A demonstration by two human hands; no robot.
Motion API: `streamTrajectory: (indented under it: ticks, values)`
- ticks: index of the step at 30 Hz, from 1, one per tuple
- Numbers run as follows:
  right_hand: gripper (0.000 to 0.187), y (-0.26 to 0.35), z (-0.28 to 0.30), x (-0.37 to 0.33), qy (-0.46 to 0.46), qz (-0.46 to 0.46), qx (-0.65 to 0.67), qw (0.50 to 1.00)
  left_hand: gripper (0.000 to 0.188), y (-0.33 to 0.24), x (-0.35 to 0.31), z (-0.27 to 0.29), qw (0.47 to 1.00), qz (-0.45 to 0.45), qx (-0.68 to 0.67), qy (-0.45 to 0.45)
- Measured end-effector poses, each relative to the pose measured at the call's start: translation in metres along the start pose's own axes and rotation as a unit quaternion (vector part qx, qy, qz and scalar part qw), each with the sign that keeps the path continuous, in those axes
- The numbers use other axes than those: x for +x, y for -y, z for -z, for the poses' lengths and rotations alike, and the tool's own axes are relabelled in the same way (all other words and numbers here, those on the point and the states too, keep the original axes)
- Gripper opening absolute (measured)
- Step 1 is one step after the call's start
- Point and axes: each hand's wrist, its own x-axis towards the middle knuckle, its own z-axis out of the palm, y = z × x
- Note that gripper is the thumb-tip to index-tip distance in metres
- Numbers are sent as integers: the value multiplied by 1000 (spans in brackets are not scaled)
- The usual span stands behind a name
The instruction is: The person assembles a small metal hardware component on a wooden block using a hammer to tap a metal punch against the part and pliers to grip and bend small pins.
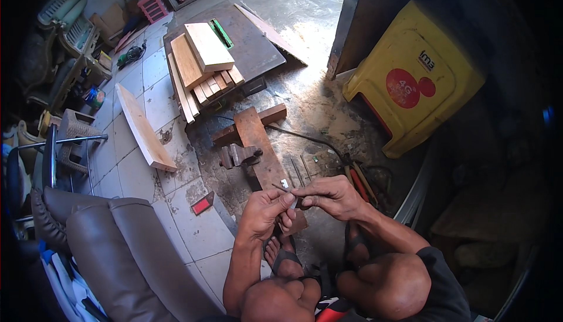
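Observation:
My two hands meet at the near end of a low wooden bench (258,136). My left hand (261,215) is closed, its thumb and fingers pinching a small pale piece (294,203), mostly hidden by the fingers. From the closed fingertips of my right hand (333,194) a thin dark rod (280,187) points left across the left fingertips. Its kind cannot be made out. A small white bit (285,183) shows just beyond the fingers; whether it touches them is unclear. A metal vise (239,155) sits on the bench's left side.
Thin rods (297,171) lie right of the bench, near red-handled tools (359,184). Wooden boards (208,46) are stacked on a dark low table (258,46). A yellow plastic stool (419,76) stands right, a brown padded seat (117,251) left. A red-and-black object (203,203) lies on the tiles.

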Motion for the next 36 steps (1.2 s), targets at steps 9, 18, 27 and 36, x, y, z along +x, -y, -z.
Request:
streamTrajectory:
  ticks: [9,18,27,36]
  values:
    - [20,3,-2,-4,-40,-50,90,994,27,2,2,-5,999,-21,-6,27]
    - [24,4,4,-7,-82,-26,-3,996,26,4,9,-25,999,-36,-27,21]
    - [26,139,50,-10,-205,240,-122,941,30,5,14,-21,986,-123,57,-102]
    - [15,250,81,-70,-161,288,43,943,31,18,38,-49,978,-100,129,-127]
